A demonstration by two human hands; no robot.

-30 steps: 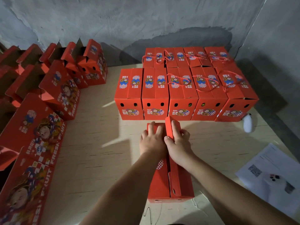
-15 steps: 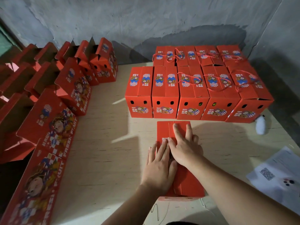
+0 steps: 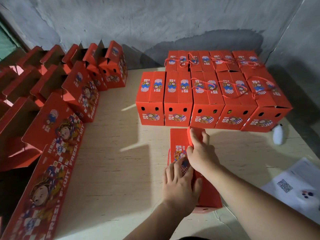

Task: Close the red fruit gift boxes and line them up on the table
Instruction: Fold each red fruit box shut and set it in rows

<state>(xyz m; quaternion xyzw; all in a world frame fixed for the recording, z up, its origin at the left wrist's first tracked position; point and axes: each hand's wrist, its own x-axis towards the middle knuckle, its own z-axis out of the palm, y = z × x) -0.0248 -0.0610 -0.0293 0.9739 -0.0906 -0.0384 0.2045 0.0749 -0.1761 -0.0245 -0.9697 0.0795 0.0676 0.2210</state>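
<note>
Red box (image 3: 178,144) on table (image 3: 112,170), just before front row of closed boxes (image 3: 206,99). Right flap (image 3: 195,135), flat half second ago, now lifted. Right hand (image 3: 201,153) gripping flap, fingers curled over edge. Left hand (image 3: 180,186) slid nearer, fingers straight, pressing left flap.
</note>
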